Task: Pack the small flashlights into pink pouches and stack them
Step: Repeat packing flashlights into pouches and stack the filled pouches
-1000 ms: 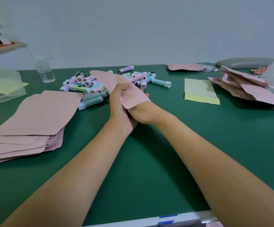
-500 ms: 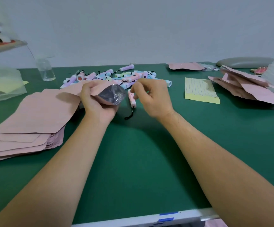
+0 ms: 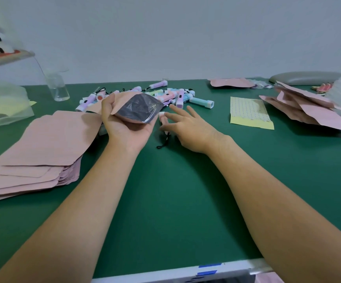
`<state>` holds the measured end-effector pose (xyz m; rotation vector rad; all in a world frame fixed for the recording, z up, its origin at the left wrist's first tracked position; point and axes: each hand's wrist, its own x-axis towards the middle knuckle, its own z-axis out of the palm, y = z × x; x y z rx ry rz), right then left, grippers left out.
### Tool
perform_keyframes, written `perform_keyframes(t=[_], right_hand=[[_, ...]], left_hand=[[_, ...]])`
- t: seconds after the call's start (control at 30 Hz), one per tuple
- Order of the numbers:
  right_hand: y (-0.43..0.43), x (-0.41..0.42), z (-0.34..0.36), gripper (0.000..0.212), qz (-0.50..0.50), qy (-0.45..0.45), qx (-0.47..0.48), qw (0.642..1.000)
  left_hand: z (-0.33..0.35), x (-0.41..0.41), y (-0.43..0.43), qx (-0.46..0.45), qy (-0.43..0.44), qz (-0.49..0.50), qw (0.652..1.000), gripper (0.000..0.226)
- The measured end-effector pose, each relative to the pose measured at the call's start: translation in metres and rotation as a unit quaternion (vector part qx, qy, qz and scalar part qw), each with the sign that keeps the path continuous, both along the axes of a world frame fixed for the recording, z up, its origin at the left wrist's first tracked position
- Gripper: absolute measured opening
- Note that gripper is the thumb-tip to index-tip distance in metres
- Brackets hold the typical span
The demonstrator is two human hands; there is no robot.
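Observation:
My left hand (image 3: 124, 127) holds a pink pouch (image 3: 139, 108) with its mouth spread wide, showing the dark silvery inside. My right hand (image 3: 192, 127) is just right of the mouth, its other fingers spread. Its thumb and index finger pinch a small pink flashlight (image 3: 163, 117), whose black lanyard trails down to the green table (image 3: 175, 190). Behind both hands lies a loose pile of pastel flashlights (image 3: 175, 96). A flat stack of pink pouches (image 3: 43, 144) lies at the left. An uneven heap of pink pouches (image 3: 308, 111) lies at the right.
A yellow dotted sheet (image 3: 249, 111) lies between the flashlights and the right heap. A clear cup (image 3: 57, 86) and a plastic bag (image 3: 2, 105) are at the far left. One pink pouch (image 3: 230, 82) and a grey pad (image 3: 304, 77) lie along the back edge.
My hands have come apart. My left hand turned the pouch so its mouth gapes toward the right. My right hand lowered the pink flashlight next to that mouth and spread its fingers.

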<state>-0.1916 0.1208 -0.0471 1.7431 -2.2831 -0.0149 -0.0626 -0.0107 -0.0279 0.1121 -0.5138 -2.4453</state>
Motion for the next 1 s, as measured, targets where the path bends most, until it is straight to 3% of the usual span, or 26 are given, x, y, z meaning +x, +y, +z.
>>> perform_keyframes(t=[0.1, 0.23, 0.33, 0.4, 0.5, 0.63, 0.8, 0.87, 1.0], right_hand=[[0.004, -0.006, 0.001, 0.033, -0.007, 0.024, -0.025, 0.999], [0.007, -0.007, 0.003, 0.032, -0.032, -0.01, -0.021, 0.999], [0.009, -0.006, 0.005, 0.028, -0.025, -0.094, -0.028, 0.995], [0.011, -0.005, 0.006, 0.046, -0.026, -0.132, -0.023, 0.991], [0.011, -0.008, 0.006, 0.061, -0.033, -0.09, 0.002, 0.995], [0.011, -0.014, 0.005, 0.031, -0.021, -0.047, -0.039, 0.998], [0.01, -0.014, 0.005, 0.025, -0.015, -0.059, -0.079, 0.995], [0.013, -0.011, 0.007, 0.028, -0.012, -0.167, -0.154, 0.974], [0.017, -0.007, 0.007, 0.019, 0.016, -0.399, -0.333, 0.854]], left_hand=[[0.0, 0.001, -0.002, 0.016, 0.01, -0.006, 1.0, 0.04], [0.0, 0.002, -0.003, 0.026, 0.01, -0.007, 1.0, 0.037], [-0.002, 0.002, -0.002, 0.016, 0.005, 0.0, 1.0, 0.044], [-0.004, 0.001, -0.002, 0.014, 0.007, -0.002, 1.0, 0.045], [-0.004, 0.0, -0.005, 0.022, 0.008, -0.001, 1.0, 0.044], [-0.003, 0.001, -0.004, 0.006, 0.01, 0.005, 1.0, 0.044], [-0.002, 0.002, -0.004, 0.005, 0.008, 0.009, 1.0, 0.041], [-0.001, 0.002, -0.004, 0.007, 0.009, 0.008, 1.0, 0.04], [0.0, 0.003, -0.003, 0.007, 0.017, 0.015, 1.0, 0.037]])
